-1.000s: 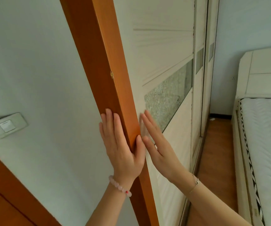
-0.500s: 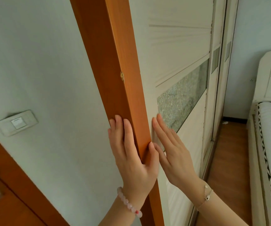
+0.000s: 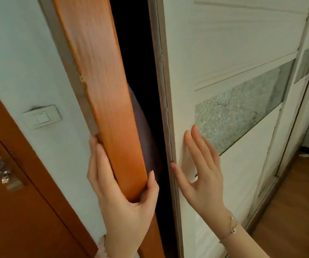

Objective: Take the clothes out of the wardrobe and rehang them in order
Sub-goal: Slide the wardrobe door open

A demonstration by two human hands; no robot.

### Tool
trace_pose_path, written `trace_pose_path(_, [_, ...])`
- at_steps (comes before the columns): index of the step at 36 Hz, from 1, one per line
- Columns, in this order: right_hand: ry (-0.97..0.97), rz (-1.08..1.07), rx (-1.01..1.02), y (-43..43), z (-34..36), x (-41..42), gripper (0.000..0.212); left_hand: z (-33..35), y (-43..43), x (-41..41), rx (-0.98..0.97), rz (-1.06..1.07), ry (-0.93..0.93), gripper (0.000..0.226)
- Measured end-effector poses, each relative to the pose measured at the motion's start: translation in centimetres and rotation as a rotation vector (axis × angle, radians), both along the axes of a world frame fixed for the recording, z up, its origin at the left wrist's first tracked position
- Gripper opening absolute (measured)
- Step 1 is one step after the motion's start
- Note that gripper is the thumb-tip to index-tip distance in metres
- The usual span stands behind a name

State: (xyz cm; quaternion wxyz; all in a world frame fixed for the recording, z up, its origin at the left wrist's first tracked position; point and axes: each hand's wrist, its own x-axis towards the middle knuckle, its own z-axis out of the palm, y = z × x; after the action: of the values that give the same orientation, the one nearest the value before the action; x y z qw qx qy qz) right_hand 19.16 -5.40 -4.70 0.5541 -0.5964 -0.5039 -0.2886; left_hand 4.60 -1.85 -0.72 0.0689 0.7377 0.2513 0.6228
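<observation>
L hand wraps thumb & fingers round the orange wooden wardrobe upright, w/ white wall switch & brown room door off to its left. R hand lies flat, fingers straight, on the white sliding wardrobe door by its frosted glass strip. The narrow dark gap between upright & door shows only a sliver of dull purplish fabric; rest of the clothes lost in the dark, garment type unclear.

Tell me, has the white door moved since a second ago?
Yes. The white door has slid right, away from the orange post, opening a dark gap between them; earlier they met.
</observation>
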Motion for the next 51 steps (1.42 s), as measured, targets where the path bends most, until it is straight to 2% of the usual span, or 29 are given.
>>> trace_pose_path(7, [-0.058,0.047,0.018,0.2,0.2,4.7,0.059,-0.1,-1.5,1.0,-0.058,0.290,-0.034,0.086])
trace_pose_path(14, [0.051,0.199,-0.004,-0.3,0.7,8.1,0.063,-0.6,-3.6,3.0,-0.090,0.562,-0.113,0.079])
trace_pose_path(23, [0.135,0.262,-0.080,-0.2,0.5,12.0,0.081,-0.5,-4.6,4.3,-0.105,0.682,-0.129,0.077])
trace_pose_path(32, [0.150,0.256,-0.102,-0.1,0.6,14.5,0.082,-0.4,-4.8,4.6,-0.156,0.735,-0.143,0.080])
trace_pose_path(34, [0.153,0.242,-0.099,-0.1,0.6,15.1,0.081,-0.2,-4.9,4.8,-0.071,0.834,-0.103,0.075])
trace_pose_path(37, [0.160,0.223,-0.106,-0.1,0.6,15.5,0.080,-0.6,-4.9,5.9,0.218,0.928,0.007,0.060])
trace_pose_path(39, [0.168,0.203,-0.115,-0.4,0.7,15.8,0.080,-0.6,-4.8,7.3,0.319,0.857,0.044,0.049])
trace_pose_path(41, [0.171,0.182,-0.122,-0.6,0.9,16.2,0.080,-0.6,-4.4,9.1,0.285,0.716,0.084,0.043])
trace_pose_path(46, [0.160,0.118,-0.159,-0.8,1.0,17.2,0.082,-3.0,-2.6,14.8,-0.148,0.255,0.303,0.042])
trace_pose_path(49, [0.154,0.083,-0.188,-1.0,1.3,17.8,0.083,-5.9,-1.1,18.3,-0.401,0.014,0.440,0.057])
trace_pose_path(51, [0.137,0.068,-0.199,-1.1,1.4,18.3,0.082,-6.9,-0.5,20.6,-0.522,-0.119,0.469,0.069])
